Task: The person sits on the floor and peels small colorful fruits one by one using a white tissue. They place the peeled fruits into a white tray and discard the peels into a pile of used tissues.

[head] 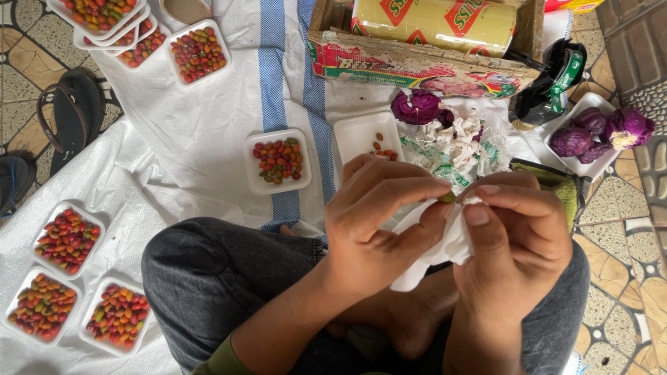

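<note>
Filled trays [67,239] of small mixed-colour fruits lay at the left on the white sheet [201,132]. The left hand [379,222] and right hand [514,236] met over the lap, each grip pinched shut on a crumpled white wrap [445,250]. Purple cabbages [604,128] sat in a tray at the right.

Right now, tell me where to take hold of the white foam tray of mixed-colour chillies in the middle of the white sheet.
Grip the white foam tray by its raised rim, pinching two opposite edges from above. The flat lip stands clear of the chillies heaped in the middle, and bare white woven sheet lies on its left and far sides. Coming from the left seems best, since both hands are busy just right of it.
</note>
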